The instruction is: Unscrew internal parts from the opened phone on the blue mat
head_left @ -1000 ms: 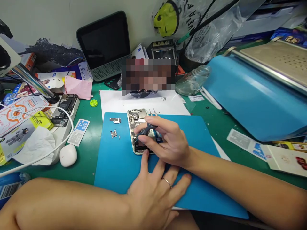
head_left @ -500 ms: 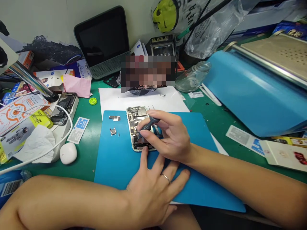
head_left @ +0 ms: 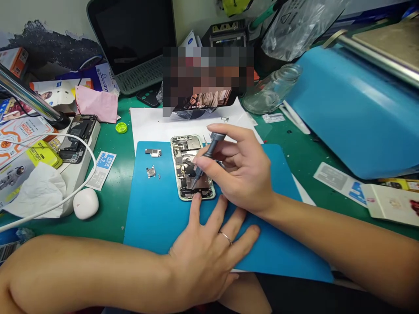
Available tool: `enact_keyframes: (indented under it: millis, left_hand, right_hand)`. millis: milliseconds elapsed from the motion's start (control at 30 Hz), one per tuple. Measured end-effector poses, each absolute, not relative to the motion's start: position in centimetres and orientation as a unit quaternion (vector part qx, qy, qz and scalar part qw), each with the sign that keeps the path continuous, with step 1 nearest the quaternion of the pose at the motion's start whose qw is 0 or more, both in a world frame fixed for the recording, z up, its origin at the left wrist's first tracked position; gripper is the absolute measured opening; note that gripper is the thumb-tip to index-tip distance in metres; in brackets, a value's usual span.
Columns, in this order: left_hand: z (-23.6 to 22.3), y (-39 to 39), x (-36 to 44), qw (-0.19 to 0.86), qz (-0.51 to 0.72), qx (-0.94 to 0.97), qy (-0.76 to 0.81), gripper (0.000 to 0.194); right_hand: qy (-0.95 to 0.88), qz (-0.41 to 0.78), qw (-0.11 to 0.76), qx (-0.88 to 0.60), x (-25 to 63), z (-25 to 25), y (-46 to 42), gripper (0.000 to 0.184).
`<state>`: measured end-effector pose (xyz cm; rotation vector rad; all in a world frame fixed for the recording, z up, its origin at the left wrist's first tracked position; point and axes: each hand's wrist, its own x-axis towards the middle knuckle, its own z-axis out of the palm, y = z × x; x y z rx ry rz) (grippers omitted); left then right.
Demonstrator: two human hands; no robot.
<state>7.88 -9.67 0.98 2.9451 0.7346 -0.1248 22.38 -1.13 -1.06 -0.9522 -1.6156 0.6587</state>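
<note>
An opened smartphone (head_left: 183, 174) lies on a blue mat (head_left: 157, 222), its inner parts bare. My right hand (head_left: 244, 168) grips a dark grey screwdriver (head_left: 211, 148), tilted, its tip at the lower part of the phone. Spread flat, my left hand (head_left: 209, 248) rests on the mat, fingertips touching or close to the phone's bottom edge; a ring shows on one finger. Left of the phone are a small metal-and-black part (head_left: 153, 152) and a small metal bracket (head_left: 151, 171) with a tiny piece beside it. Part of the phone's right side is hidden behind my right hand.
Behind the mat, a propped-up screen (head_left: 209, 99) stands on white paper (head_left: 147, 122), partly blurred out. A glass jar (head_left: 271, 89) lies to its right. At left are a white earbud case (head_left: 85, 203), a white cable (head_left: 88, 174) and another opened phone (head_left: 78, 139).
The view has shifted slightly. My right hand has lifted and moved off the phone a little, with the screwdriver now more upright and more in sight. My left hand stays put.
</note>
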Motion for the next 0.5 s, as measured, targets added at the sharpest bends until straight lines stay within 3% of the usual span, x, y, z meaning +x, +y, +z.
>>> enact_keyframes:
  millis: [500]
  left_hand:
    - [0.84, -9.59, 8.03, 0.047, -0.042, 0.97, 0.237, 0.077]
  right_hand:
    - [-0.689, 0.213, 0.541, -0.433, 23.12, -0.49, -0.64, 0.041]
